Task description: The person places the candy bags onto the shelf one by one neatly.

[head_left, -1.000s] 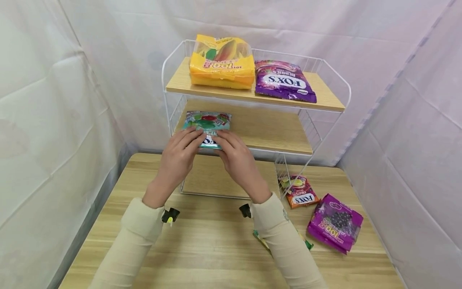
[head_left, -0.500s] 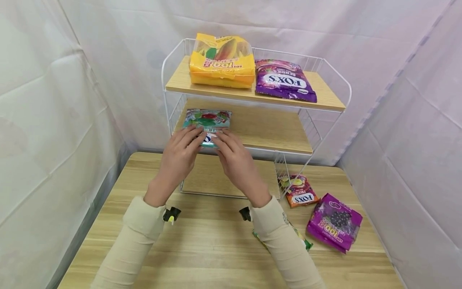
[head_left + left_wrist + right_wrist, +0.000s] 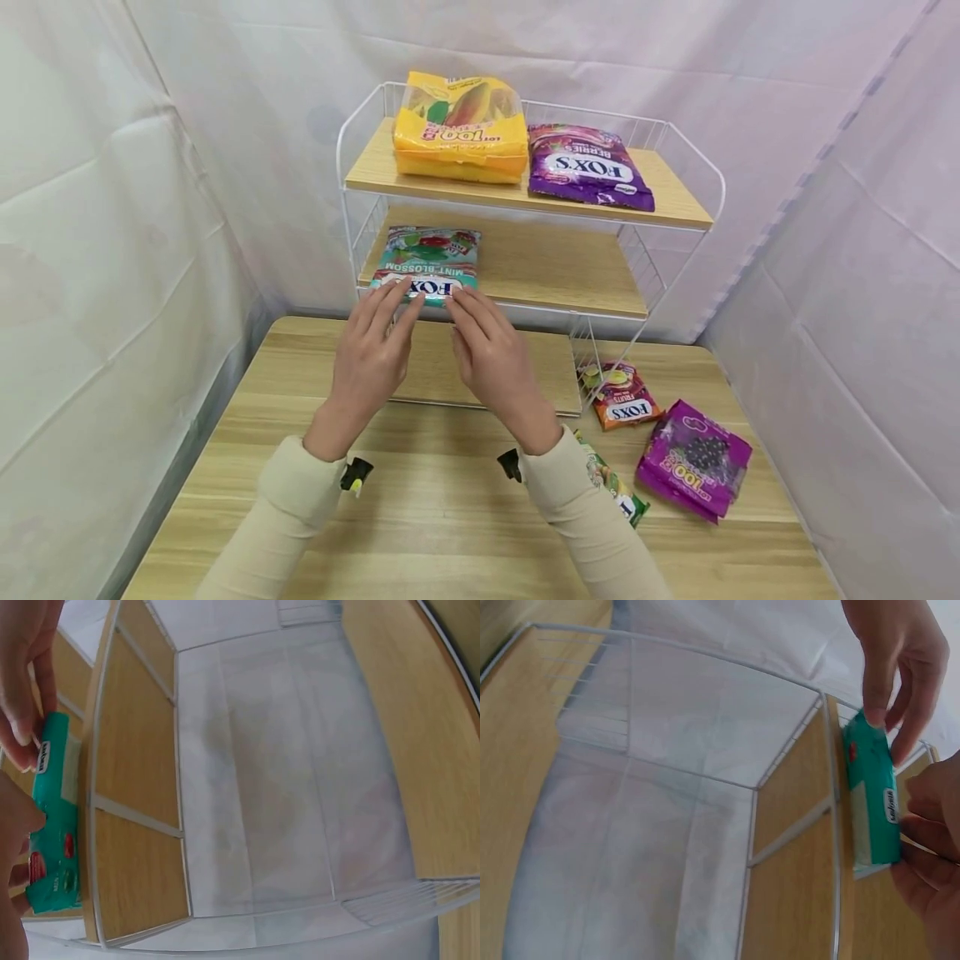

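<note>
A teal Fox's Mint Blossom candy bag (image 3: 429, 258) lies on the left part of the middle shelf (image 3: 558, 267), printed side up. My left hand (image 3: 369, 358) is at its front left edge, fingers extended with the tips over the label. My right hand (image 3: 495, 358) is at the front right, its fingertips by the bag's near edge. In the right wrist view, fingers of both hands stand close around the teal bag (image 3: 871, 795), and its near side shows. Neither thumb curls round the bag in the head view. Whether every fingertip touches it is hard to tell.
On the top shelf (image 3: 678, 196) sit a yellow mango candy bag (image 3: 461, 133) and a purple Fox's Berries bag (image 3: 588, 167). Right of the white wire rack lie an orange-red Fox's Fruits bag (image 3: 628, 400), a purple grape candy bag (image 3: 696, 462) and a green Fox's bag (image 3: 615, 483), partly under the right sleeve.
Both hands have drawn back toward the front, uncovering more of the teal bag's label. The bag stays on the middle shelf. More of the green bag shows beside the right sleeve.
</note>
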Available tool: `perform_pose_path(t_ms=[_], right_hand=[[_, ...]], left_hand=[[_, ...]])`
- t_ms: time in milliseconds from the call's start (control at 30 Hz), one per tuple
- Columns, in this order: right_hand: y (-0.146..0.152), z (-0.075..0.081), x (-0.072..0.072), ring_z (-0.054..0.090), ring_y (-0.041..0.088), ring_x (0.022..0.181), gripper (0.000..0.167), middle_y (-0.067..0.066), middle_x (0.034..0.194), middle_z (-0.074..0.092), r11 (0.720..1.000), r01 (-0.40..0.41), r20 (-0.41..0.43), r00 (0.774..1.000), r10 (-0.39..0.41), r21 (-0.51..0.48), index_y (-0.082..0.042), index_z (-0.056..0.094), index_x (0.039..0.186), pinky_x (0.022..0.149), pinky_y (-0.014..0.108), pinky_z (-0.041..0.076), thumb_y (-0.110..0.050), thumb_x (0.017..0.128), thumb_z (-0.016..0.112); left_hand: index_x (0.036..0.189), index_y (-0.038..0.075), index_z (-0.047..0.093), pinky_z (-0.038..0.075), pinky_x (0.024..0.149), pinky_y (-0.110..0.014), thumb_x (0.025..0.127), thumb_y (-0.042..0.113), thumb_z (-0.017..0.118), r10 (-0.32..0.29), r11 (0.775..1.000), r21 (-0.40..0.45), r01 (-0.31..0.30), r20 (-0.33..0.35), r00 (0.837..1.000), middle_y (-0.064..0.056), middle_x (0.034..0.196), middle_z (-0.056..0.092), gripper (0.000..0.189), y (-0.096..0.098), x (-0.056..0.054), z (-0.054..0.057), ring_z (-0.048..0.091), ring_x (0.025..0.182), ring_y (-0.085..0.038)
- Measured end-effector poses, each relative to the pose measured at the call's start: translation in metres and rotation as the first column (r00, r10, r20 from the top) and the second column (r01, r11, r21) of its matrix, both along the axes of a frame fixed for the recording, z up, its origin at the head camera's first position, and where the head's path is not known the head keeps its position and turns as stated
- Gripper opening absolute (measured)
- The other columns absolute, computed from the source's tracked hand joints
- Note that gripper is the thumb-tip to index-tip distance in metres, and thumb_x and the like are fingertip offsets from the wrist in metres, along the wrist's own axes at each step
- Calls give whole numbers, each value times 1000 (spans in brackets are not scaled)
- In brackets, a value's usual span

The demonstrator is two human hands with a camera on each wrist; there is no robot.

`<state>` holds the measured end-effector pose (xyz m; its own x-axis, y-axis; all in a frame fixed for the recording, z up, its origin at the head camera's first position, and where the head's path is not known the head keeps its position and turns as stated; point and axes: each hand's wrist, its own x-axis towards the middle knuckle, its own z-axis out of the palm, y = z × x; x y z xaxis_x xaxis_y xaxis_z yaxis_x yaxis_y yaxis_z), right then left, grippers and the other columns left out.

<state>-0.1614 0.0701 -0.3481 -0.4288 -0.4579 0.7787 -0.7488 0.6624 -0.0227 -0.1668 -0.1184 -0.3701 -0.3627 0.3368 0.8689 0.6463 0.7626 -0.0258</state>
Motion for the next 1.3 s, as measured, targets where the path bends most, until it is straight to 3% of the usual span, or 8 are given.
perform_pose_path(t_ms=[200,533,1000,1300], right_hand=[[-2,-10,-2,45,31,129,36,20,131,56,1000,13,-20,1000,-13,0,7,59,125,108,34,34,-9,92,60],[-2,-11,-12,45,34,128,36,23,129,55,1000,-12,2,1000,12,-5,9,58,124,110,35,31,-5,91,61],[-4,-8,-20,40,34,132,42,23,136,50,996,41,65,997,-46,85,9,50,132,112,35,27,-9,94,57],[-4,-6,-23,39,34,133,45,22,138,48,984,89,59,993,-99,155,8,49,133,113,35,26,-11,94,58]], left_hand=[[127,-4,58,32,107,-52,95,5,49,46,998,-39,-47,-24,999,-22,134,51,35,3,-1,-6,46,125,-40],[128,-3,57,30,109,-49,94,5,51,54,997,-60,-53,19,998,-21,133,52,36,4,-9,-3,45,126,-39],[128,-2,57,28,111,-47,92,6,54,98,991,-98,-92,59,993,-20,133,53,37,1,-22,-1,44,127,-37],[127,-3,57,29,110,-49,89,5,58,99,990,-106,-93,58,993,-22,131,53,39,2,-27,0,45,125,-39]])
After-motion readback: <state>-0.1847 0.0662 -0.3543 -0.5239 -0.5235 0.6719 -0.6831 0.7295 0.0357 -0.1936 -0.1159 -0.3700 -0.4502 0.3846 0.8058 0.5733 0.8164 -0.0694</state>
